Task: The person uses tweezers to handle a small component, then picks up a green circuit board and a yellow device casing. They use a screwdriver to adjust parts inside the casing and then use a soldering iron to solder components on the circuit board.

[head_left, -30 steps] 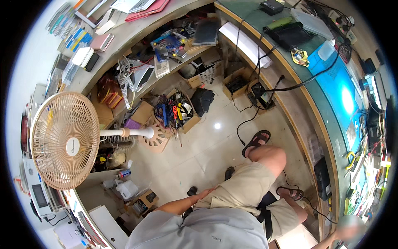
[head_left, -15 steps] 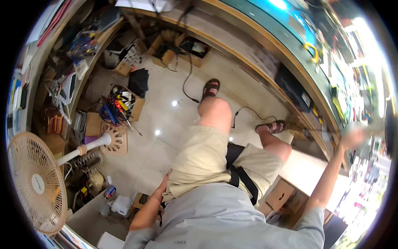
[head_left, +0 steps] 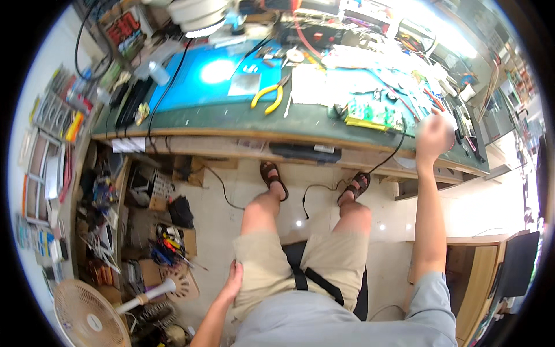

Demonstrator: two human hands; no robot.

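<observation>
My left hand [head_left: 233, 279] rests against the left leg of my beige shorts [head_left: 263, 257]. Its fingers lie fairly straight along the cloth, and it appears to hold nothing. Stretched forward, my right arm brings my right hand [head_left: 435, 137] over the right end of a green-topped workbench [head_left: 202, 120]. That hand is smeared, so its fingers and anything in them cannot be made out. Near it lie a green circuit board [head_left: 373, 114] and slim tools. Yellow-handled pliers [head_left: 267, 98] lie farther left, beside a blue work mat [head_left: 188, 81].
A standing fan [head_left: 92, 318] is at lower left, close to a box of tools [head_left: 170, 243]. Black cables [head_left: 222, 188] trail across the floor. A wooden cabinet [head_left: 483, 289] stands at my right. Above the bench hangs a white round lamp [head_left: 199, 17].
My view has swung up and round toward the bench, whose top now shows in full. My right hand remains out at the right, blurred in both frames; my left hand stays by my thigh.
</observation>
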